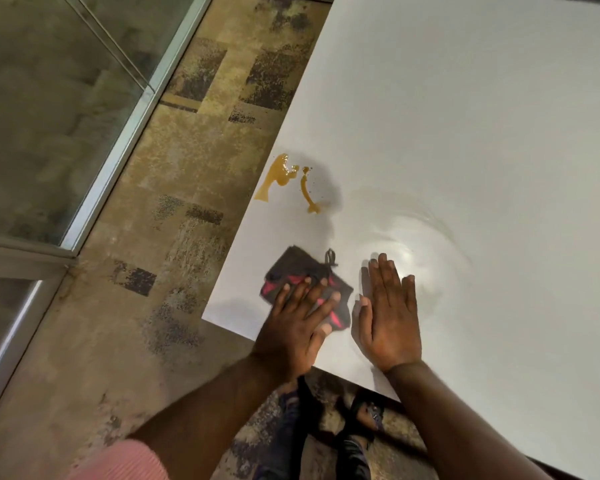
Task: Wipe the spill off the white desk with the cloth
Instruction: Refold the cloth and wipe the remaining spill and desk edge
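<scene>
1. Spill (286,176): yellow-brown and wet, in two streaks on the white desk (465,133), close to its left edge.
2. Cloth (305,285): dark with pink marks, lying flat on the desk near the front corner, apart from the spill.
3. Left hand (297,323): lies flat on top of the cloth with its fingers spread out, pressing down.
4. Right hand (388,313): flat on the bare desk just beside the cloth, fingers straight and close together, holding nothing.
5. Floor (187,168): brown and patchy, beside the desk.
</scene>
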Action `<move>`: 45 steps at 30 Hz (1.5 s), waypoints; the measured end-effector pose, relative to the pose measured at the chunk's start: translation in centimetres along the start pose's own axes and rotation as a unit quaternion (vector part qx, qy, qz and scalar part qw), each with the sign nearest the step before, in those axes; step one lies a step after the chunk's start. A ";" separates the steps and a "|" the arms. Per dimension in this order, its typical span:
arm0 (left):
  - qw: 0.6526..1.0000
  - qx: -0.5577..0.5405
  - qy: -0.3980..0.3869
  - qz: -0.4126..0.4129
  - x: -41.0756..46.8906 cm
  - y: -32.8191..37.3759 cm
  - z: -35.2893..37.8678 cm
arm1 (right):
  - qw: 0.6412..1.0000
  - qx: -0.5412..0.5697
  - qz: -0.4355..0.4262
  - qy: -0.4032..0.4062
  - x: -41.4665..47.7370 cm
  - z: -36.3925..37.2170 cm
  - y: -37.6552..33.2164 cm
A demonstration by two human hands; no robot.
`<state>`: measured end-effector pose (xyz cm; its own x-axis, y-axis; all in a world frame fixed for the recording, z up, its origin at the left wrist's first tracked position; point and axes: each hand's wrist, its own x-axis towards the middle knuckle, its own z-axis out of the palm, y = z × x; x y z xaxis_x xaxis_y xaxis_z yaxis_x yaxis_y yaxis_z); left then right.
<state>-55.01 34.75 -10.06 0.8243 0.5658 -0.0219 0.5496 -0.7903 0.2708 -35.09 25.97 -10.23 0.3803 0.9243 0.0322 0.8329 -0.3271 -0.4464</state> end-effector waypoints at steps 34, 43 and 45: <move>0.995 0.045 -0.034 -0.085 1.7 -8.6 -2.7 | 0.991 -0.120 0.059 -0.016 2.5 -1.0 -1.0; 0.997 0.020 -0.008 -0.072 1.6 -9.1 -1.8 | 0.975 -0.123 0.187 0.006 15.3 -1.4 -1.7; 0.997 0.015 -0.005 -0.070 1.7 -9.0 -1.8 | 0.980 -0.130 0.151 0.020 15.6 -0.3 -2.9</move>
<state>-58.80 43.27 -10.84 0.7407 0.6684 -0.0670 0.6628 -0.7109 0.2352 -31.46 41.28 -8.14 0.6369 0.7704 -0.0285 0.7519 -0.6289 -0.1981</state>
